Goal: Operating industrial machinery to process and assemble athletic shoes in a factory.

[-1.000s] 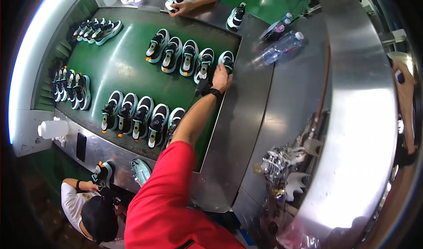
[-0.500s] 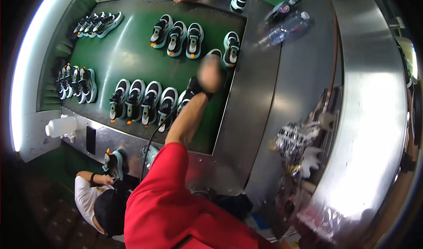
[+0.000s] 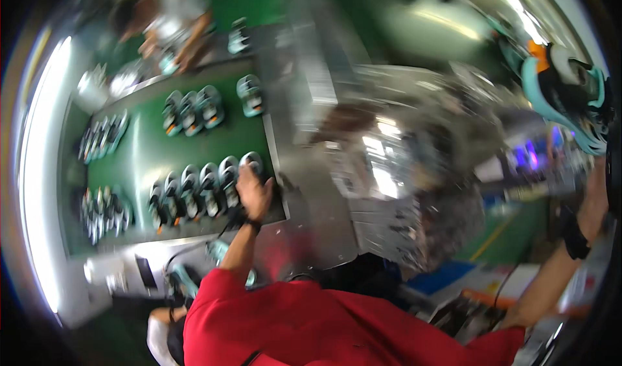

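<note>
My left hand [image 3: 254, 194] reaches over the green worktop and is closed around a dark sneaker [image 3: 251, 163] at the right end of the near row. Its fingers lie over the shoe's upper and are partly blurred. At the far right edge, my right hand [image 3: 595, 194] is raised, with a black, teal and white sneaker [image 3: 560, 91] with an orange tab held up above it. The fingers of that hand are mostly hidden by the shoe and the dark rim of the picture.
More sneakers stand in groups on the green worktop [image 3: 142, 152]. A co-worker [image 3: 172, 16] handles a shoe across it; another person [image 3: 162, 333] is at lower left. A clear plastic heap [image 3: 389, 165] lies right of the metal edge. A white bottle [image 3: 97, 269] lies at left.
The view has swung right, blurring much of the picture. My right arm has come into sight with a raised sneaker. My left hand is now at the near row's end.
</note>
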The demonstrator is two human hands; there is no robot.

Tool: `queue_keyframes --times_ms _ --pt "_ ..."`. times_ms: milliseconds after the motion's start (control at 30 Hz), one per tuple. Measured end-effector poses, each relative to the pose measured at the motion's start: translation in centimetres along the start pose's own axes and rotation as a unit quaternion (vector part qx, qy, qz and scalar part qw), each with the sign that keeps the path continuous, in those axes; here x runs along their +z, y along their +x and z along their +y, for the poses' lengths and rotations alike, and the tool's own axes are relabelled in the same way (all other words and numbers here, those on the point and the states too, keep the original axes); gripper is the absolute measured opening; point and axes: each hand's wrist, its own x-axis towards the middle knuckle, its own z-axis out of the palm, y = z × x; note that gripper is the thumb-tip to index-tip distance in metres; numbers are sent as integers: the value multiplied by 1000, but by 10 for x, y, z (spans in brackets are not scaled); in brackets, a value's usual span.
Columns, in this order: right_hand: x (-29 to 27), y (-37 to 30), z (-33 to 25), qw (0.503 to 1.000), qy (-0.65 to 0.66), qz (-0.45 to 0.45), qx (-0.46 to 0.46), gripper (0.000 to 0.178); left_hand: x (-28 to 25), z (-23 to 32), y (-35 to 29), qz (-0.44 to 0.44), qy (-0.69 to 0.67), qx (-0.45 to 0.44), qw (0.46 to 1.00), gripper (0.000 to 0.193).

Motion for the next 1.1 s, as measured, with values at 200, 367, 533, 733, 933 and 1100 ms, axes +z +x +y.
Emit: queue_keyframes --times_ms 200,367,533,733,933,1100 --pt "-104 -170 -2 980 168 107 10 42 -107 209 -86 -519 -523 -23 675 43" --pt "-156 -333 -8 966 161 109 170 24 -146 383 -198 -786 -585 -102 170 83" --pt "-216 -499 -54 800 250 261 478 47 -177 454 -332 -878 -458 -96 101 67" --pt "-293 -695 -152 676 240 431 547 84 -180 477 -538 -881 -417 -3 221 43" --pt "-341 -829 -187 496 1 633 594 58 -178 479 -709 -903 -270 238 234 65" --pt "-398 -878 -242 435 -191 629 615 54 -146 548 -852 -845 -175 442 243 73"
